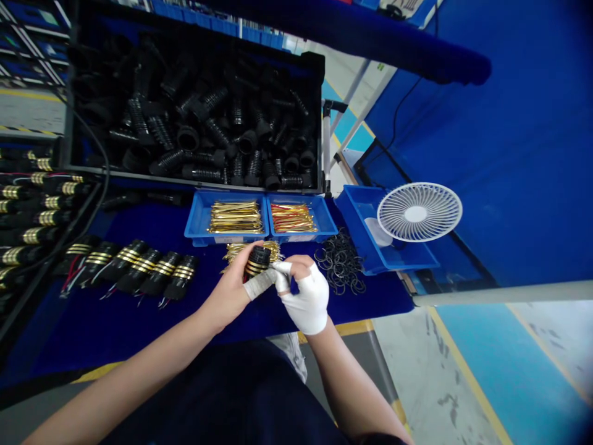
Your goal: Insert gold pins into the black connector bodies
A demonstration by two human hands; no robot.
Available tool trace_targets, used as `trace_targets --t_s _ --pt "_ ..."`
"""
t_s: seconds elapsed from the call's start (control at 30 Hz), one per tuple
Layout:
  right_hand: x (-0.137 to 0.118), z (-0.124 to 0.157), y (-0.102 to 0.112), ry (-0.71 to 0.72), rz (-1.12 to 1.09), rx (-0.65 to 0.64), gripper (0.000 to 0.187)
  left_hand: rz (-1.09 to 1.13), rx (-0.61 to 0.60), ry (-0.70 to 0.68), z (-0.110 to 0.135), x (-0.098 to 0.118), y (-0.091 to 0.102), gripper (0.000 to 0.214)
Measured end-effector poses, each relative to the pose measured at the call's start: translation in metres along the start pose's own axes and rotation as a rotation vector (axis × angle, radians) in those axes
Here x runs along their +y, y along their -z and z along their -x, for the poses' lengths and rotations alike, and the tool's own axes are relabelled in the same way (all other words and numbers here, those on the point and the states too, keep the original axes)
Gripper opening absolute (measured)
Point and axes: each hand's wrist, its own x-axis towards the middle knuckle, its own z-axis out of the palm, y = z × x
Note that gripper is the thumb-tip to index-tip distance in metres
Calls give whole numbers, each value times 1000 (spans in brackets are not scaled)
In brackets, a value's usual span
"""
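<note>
My left hand (pixel 236 290), its thumb wrapped in grey tape, is closed around a black cylindrical part with gold rings (pixel 257 262). Close against it on the right is my right hand (pixel 303 293) in a white glove, its thumb and forefinger pinched together at the part's side. Whatever lies between those fingertips is too small to make out. Partly hidden behind the hands is a pile of gold strips (pixel 277 250). To the left, a row of similar ringed black parts (pixel 157 272) with thin wires lies on the blue table cover (pixel 208 318).
Two blue bins, one with gold strips (pixel 236 217) and one with red-and-gold strips (pixel 294 219), stand beyond my hands. Black rings (pixel 341 262) are heaped at right, near a white fan (pixel 419 212). A large crate (pixel 199 183) of black ribbed fittings stands behind.
</note>
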Motion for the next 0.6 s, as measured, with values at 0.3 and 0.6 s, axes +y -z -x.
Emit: trace_targets --t_s 0.3,0.6 --pt "-2 -3 -3 -434 -404 -190 26 -6 -192 50 2 6 8 57" --pt "-9 2 -5 -446 -598 -183 48 -99 -181 -75 12 2 8 66"
